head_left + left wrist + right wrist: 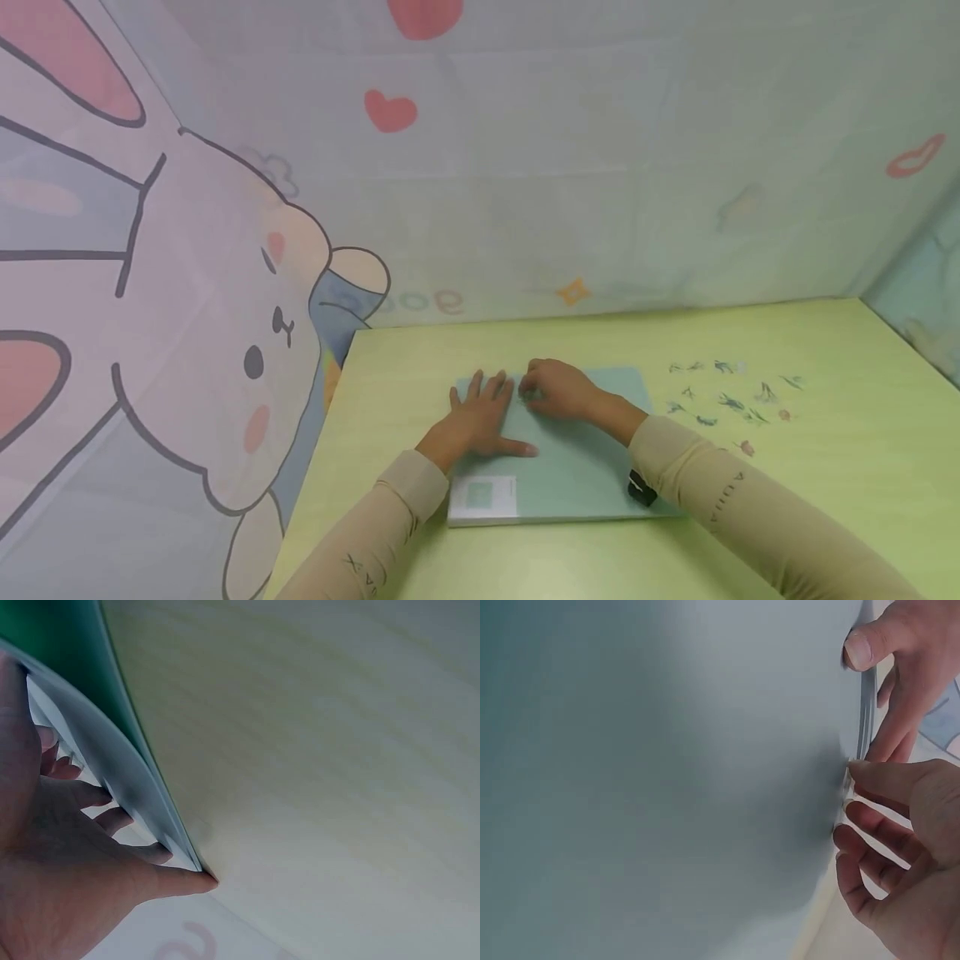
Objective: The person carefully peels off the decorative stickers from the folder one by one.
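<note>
Two hands meet on the green folder [570, 467]: left hand [480, 417] flat, right hand [558, 392] pinching its edge.

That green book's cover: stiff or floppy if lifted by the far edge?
Probably floppy: in the left wrist view the green cover curves in an arc where the left hand meets its edge. It looks thin and smooth, so the right hand may slip pinching it. Flat book, unlikely to tip or roll.

Head view high above the table [570, 575]; wrist views close, sharing the folder [577, 467] edge.
</note>
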Tool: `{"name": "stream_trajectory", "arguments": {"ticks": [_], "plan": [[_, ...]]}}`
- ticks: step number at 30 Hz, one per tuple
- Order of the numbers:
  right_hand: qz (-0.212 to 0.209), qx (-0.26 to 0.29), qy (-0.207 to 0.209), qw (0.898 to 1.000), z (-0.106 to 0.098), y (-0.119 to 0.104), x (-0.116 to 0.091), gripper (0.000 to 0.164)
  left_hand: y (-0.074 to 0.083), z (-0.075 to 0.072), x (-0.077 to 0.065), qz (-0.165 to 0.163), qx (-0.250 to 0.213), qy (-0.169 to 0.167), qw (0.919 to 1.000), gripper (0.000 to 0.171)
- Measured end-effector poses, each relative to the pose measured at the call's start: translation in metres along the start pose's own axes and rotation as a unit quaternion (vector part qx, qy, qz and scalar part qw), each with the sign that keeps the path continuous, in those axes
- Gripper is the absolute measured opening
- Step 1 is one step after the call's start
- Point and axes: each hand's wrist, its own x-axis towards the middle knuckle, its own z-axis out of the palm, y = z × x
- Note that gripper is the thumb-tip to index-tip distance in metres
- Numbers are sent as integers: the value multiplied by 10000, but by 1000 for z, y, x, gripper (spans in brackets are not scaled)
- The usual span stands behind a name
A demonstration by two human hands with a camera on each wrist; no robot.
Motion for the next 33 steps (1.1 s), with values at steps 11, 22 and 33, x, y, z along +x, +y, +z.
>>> {"name": "stream_trajectory", "arguments": {"ticks": [11,22,33], "plan": [[24,-28,95,9999,4,0,2,16,1,-1,0,-30,101,-1,9999,125],[-64,295,52,9995,6,-1,-1,7,2,2,-2,-51,85,-37,9999,124],[-288,783,139,9964,0,5,-4,14,4,-3,-4,-87,147,-38,9998,124]]}}
